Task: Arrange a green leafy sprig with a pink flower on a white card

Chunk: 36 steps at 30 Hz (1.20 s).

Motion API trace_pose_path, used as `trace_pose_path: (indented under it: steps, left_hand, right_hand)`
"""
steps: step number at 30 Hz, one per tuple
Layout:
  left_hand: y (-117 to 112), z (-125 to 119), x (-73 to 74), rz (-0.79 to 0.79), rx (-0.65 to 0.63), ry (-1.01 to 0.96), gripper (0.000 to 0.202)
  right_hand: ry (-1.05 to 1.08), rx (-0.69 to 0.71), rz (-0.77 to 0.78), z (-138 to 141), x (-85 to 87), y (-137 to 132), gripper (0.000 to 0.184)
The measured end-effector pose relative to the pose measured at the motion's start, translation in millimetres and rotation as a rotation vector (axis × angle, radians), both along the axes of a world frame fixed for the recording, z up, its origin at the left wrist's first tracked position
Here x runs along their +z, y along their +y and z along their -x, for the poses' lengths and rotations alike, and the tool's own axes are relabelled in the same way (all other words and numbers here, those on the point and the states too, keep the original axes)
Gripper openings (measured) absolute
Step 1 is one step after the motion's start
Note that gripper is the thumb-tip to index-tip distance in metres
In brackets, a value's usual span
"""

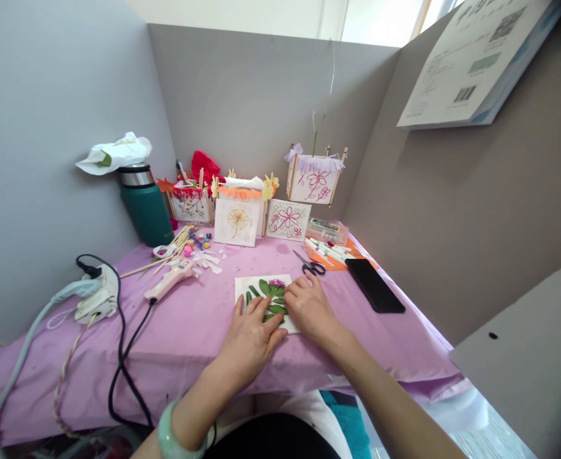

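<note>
A white square panel (241,285) lies flat on the table, with green leaves (264,287) and a small purple-pink flower (276,282) on top. My left hand (248,335) rests across its near left part, fingers spread over the lower leaves. On the right side, my right hand (309,308) has its fingers bent in at the leaves beside the flower. Its fingertips are partly hidden, so what they pinch does not show. Black-handled scissors (313,266) lie just beyond my right hand.
A phone (375,285) and markers (331,250) lie to the right. Leftward are a pink glue gun (173,278), a power strip (97,296) with cables, and a green bottle (145,207). Decorated boxes and a flower-patterned panel (289,220) stand at the back by grey partitions.
</note>
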State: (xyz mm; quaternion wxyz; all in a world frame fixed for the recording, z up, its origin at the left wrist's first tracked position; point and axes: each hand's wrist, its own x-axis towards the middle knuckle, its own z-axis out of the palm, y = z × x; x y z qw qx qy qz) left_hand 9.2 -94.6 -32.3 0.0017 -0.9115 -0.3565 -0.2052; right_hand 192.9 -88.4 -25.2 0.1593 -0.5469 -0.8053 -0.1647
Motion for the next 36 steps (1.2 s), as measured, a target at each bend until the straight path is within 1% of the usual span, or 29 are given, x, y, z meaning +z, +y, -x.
trace_pose_path:
  steps: [3,6,8,10,12,14,16,19,21,23,26,29,33,36]
  left_hand:
    - [0,0,-0.1,0.015,0.005,0.012,0.031]
    - [0,-1,-0.4,0.003,0.007,0.013,0.030]
    - [0,-1,-1.3,-0.015,0.004,0.010,0.028]
    - [0,-1,-2.3,-0.020,-0.003,0.005,0.027]
    - [1,0,-3.2,-0.005,-0.017,0.003,0.027]
    - [4,2,-3.6,0.025,-0.045,-0.005,0.027]
    - [9,7,-3.0,0.067,-0.079,-0.054,0.026]
    - [22,17,0.9,0.115,-0.105,-0.227,0.030]
    - [31,25,5.5,0.106,-0.081,-0.338,0.028]
    - [39,32,10.2,0.067,-0.028,-0.381,0.026]
    - [47,38,14.5,0.004,0.043,-0.347,0.023]
    - [52,38,15.5,-0.011,0.079,-0.261,0.022]
    - [59,32,17.8,0.025,0.090,-0.079,0.024]
    - [64,25,21.1,0.029,0.082,-0.012,0.024]
  right_hand:
    - [0.025,-0.010,0.022,1,3.7,-6,0.022]
    - [0.117,0.007,0.073,6,6.7,-12,0.027]
    - [0.185,0.034,0.184,10,6.6,-16,0.043]
    - [0.223,0.047,0.342,11,4.6,-18,0.059]
    - [0.243,0.052,0.468,11,2.1,-19,0.065]
    - [0.253,0.070,0.523,8,0.5,-19,0.067]
    - [0.259,0.075,0.537,6,0.9,-19,0.069]
    - [0.264,0.055,0.519,7,5.6,-20,0.071]
    - [0.249,0.040,0.464,12,10.4,-22,0.071]
    - [0.222,0.046,0.409,19,14.4,-22,0.072]
    - [0.183,0.089,0.380,30,15.1,-21,0.074]
    - [0.162,0.102,0.423,37,8.7,-18,0.079]
    - [0.154,0.085,0.475,38,0.3,-16,0.085]
    - [0.153,0.086,0.479,37,-0.4,-15,0.085]
